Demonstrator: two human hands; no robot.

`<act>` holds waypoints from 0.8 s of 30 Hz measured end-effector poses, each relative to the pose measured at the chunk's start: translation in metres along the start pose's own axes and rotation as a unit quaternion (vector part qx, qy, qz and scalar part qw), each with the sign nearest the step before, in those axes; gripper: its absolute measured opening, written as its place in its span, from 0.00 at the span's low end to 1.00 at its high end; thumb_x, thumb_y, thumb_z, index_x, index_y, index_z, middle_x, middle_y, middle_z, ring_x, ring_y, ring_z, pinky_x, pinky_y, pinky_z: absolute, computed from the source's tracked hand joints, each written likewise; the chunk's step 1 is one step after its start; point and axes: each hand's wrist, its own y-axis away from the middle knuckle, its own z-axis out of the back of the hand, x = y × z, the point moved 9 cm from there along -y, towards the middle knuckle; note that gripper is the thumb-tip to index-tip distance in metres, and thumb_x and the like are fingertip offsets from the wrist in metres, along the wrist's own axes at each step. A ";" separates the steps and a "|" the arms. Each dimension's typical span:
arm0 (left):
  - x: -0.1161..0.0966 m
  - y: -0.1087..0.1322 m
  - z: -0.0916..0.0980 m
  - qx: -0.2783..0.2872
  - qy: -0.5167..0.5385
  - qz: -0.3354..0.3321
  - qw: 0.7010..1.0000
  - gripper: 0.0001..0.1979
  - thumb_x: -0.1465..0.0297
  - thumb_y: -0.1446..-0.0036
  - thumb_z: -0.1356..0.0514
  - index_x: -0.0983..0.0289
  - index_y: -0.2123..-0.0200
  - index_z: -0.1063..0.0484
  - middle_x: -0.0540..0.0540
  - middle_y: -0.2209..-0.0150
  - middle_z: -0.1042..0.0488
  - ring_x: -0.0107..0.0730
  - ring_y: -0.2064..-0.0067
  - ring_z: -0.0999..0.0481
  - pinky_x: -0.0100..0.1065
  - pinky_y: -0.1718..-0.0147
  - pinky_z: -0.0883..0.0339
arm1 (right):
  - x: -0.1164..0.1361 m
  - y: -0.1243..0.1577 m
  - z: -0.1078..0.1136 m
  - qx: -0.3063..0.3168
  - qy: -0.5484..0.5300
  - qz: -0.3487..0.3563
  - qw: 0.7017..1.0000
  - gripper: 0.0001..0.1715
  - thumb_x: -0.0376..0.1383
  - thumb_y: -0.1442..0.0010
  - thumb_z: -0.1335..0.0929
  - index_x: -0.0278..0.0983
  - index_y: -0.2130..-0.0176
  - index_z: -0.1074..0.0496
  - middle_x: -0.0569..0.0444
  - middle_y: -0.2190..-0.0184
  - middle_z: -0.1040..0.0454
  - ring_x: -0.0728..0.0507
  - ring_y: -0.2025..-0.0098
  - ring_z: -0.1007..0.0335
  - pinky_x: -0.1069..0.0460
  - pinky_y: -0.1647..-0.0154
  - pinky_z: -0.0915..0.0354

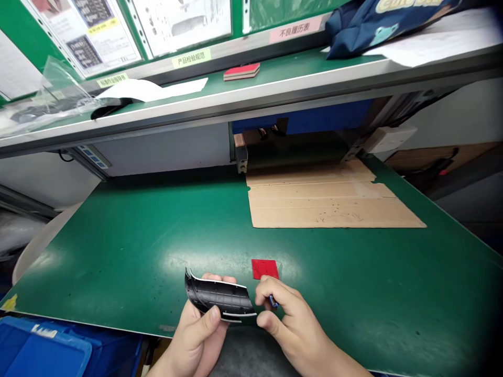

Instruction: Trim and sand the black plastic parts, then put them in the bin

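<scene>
My left hand grips a curved black plastic part, its thumb on the near edge and its fingers behind. The part's hollow, ribbed inside faces me, and pale strips run along its long edges. Just right of it, my right hand curls around a small blue object of a kind I cannot make out, mostly hidden by the fingers. The right thumb and forefinger are apart, close to the part's right end. A red square pad lies on the green table beyond my right hand.
A flattened cardboard sheet covers the back right of the green table. Above runs a shelf with red pads, papers and a dark blue cloth bag. Blue bins stand below the table's left front edge.
</scene>
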 end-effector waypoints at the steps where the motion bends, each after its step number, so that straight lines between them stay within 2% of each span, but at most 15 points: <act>1: 0.001 -0.001 0.002 -0.007 0.010 0.005 1.000 0.14 0.71 0.48 0.34 0.58 0.56 0.24 0.56 0.53 0.23 0.40 0.48 0.27 0.41 0.46 0.37 | 0.002 0.000 -0.002 -0.006 0.019 0.008 1.000 0.24 0.58 0.40 0.39 0.40 0.68 0.39 0.59 0.72 0.38 0.46 0.69 0.41 0.52 0.68 0.45; 4: 0.000 -0.005 0.006 -0.026 0.026 0.004 0.999 0.14 0.69 0.43 0.38 0.57 0.53 0.25 0.56 0.52 0.23 0.43 0.46 0.29 0.45 0.43 0.41 | 0.008 -0.002 -0.011 -0.017 0.133 0.034 0.990 0.24 0.57 0.39 0.41 0.40 0.66 0.37 0.57 0.70 0.35 0.44 0.67 0.40 0.50 0.65 0.45; 7: -0.001 -0.008 0.007 -0.038 0.024 0.000 0.999 0.17 0.67 0.41 0.41 0.57 0.48 0.27 0.57 0.51 0.24 0.44 0.46 0.29 0.47 0.42 0.43 | 0.010 -0.005 -0.020 -0.024 0.267 0.046 0.962 0.27 0.58 0.38 0.44 0.39 0.65 0.36 0.54 0.69 0.34 0.42 0.66 0.40 0.48 0.64 0.45; 10: 0.000 -0.007 0.009 -0.050 0.015 -0.001 0.999 0.20 0.67 0.42 0.39 0.57 0.45 0.30 0.57 0.50 0.25 0.45 0.46 0.29 0.48 0.41 0.44 | 0.014 -0.007 -0.023 -0.036 0.344 0.055 0.937 0.29 0.57 0.37 0.47 0.38 0.65 0.35 0.52 0.68 0.33 0.41 0.66 0.41 0.47 0.65 0.46; 17: -0.002 -0.001 0.012 -0.058 -0.023 -0.008 0.998 0.25 0.66 0.49 0.33 0.54 0.46 0.31 0.56 0.51 0.24 0.43 0.47 0.29 0.48 0.41 0.46 | 0.020 -0.014 -0.024 -0.007 0.415 0.062 0.908 0.27 0.56 0.37 0.43 0.38 0.63 0.31 0.50 0.67 0.33 0.41 0.66 0.41 0.47 0.66 0.48; 24: -0.003 -0.001 0.016 -0.043 -0.070 -0.020 0.996 0.19 0.67 0.49 0.33 0.57 0.53 0.27 0.56 0.53 0.24 0.43 0.46 0.30 0.47 0.41 0.45 | 0.019 -0.012 -0.029 0.011 0.452 0.086 0.888 0.23 0.53 0.38 0.39 0.38 0.67 0.30 0.52 0.70 0.32 0.42 0.67 0.42 0.47 0.67 0.51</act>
